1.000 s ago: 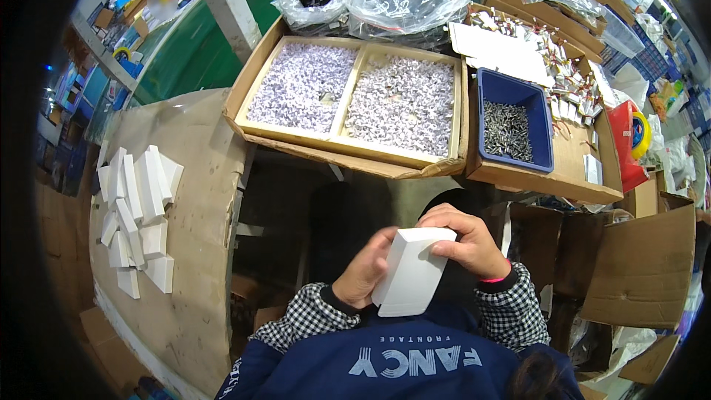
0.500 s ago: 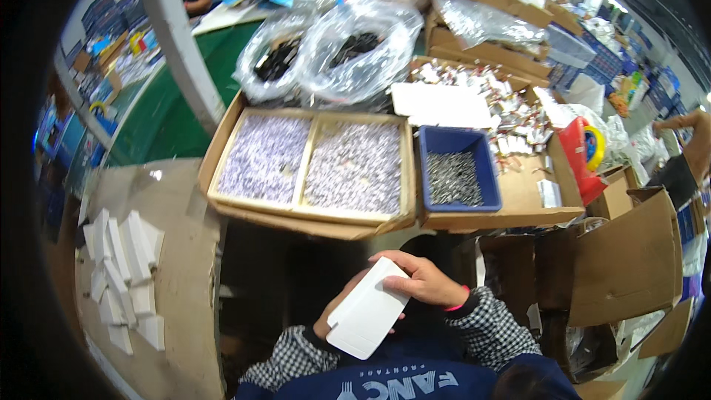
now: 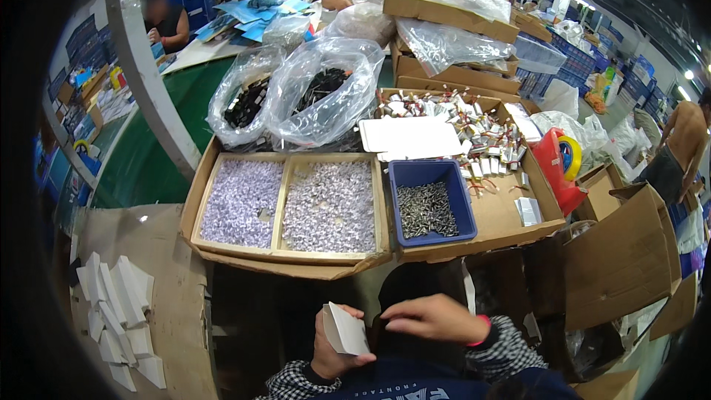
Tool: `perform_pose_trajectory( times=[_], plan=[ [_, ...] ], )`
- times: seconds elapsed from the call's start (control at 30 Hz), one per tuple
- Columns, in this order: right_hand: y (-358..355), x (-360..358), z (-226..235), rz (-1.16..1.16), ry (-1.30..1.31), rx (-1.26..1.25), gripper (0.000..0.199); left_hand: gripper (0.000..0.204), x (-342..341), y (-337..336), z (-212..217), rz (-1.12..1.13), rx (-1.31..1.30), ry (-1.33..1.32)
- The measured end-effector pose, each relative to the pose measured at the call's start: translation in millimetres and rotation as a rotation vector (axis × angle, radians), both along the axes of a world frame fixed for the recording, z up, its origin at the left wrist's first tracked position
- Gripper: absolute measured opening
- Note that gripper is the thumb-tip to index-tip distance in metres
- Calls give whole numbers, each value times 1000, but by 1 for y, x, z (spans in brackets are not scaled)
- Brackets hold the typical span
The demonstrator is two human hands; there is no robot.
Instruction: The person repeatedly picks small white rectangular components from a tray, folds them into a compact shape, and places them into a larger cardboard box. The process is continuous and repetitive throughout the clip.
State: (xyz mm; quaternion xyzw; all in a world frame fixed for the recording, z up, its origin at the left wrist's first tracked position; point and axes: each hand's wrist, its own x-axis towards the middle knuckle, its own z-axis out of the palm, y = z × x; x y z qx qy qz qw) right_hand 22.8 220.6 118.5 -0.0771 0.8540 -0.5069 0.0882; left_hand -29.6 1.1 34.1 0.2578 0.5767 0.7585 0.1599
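My left hand (image 3: 326, 359) is closed around a small white carton (image 3: 345, 332), held tilted close to my body. To its right, my right hand (image 3: 438, 318) is apart from the carton, its fingers stretched out and nothing visible in them. Straight ahead stands a wooden tray (image 3: 280, 207) with two compartments full of tiny whitish parts. Beside it, a blue bin (image 3: 468, 215) holds small dark metal parts that look like screws. On the left, a loose pile of white cartons (image 3: 118, 311) lies on a cardboard-covered surface (image 3: 174, 281).
Behind the tray sit clear plastic bags (image 3: 326, 104) of black parts. A shallow cardboard box (image 3: 511, 226) holds several small silvery parts with wires, with a white flat piece (image 3: 411, 137) over it. An open carton (image 3: 622, 259) stands at right. Other people work farther off.
My right hand has let go of the white carton and moved off to the right. My left hand has turned the carton more upright. The view has tilted up.
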Motion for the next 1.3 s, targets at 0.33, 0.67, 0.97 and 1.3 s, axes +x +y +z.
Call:
perform_pose_trajectory(
  times=[0.33,0.67,0.97,1.3],
  plan=[
    [187,-68,68,-692,476,710,18,102,6,-7,-15,-100,-210,-196],
    [235,-126,25,-644,59,1208,23,106,13,-1,-33,-125,-255,-32],
    [257,-59,66,-417,116,1050,20,105,13,-3,-33,-92,-228,-43],
    [257,-9,61,-310,-64,1169,21,104,4,9,-31,-148,-207,-16]
  ],
)
